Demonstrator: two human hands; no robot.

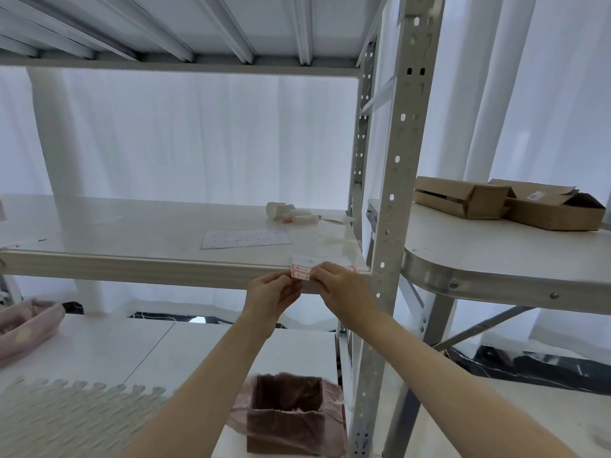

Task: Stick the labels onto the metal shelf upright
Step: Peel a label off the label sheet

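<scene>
I see my left hand and right hand, both grips pinching the label sheet, metal upright just right

Shelf bay open from 9 to 12 o'clock, upright blocking at 2 o'clock, lined box at 6 o'clock

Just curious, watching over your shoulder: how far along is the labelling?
No label shows on the metal upright yet. In hand: the left hand and right hand pinch a label sheet, seemingly peeling one off. Left: sticking the labels on the upright.
</scene>
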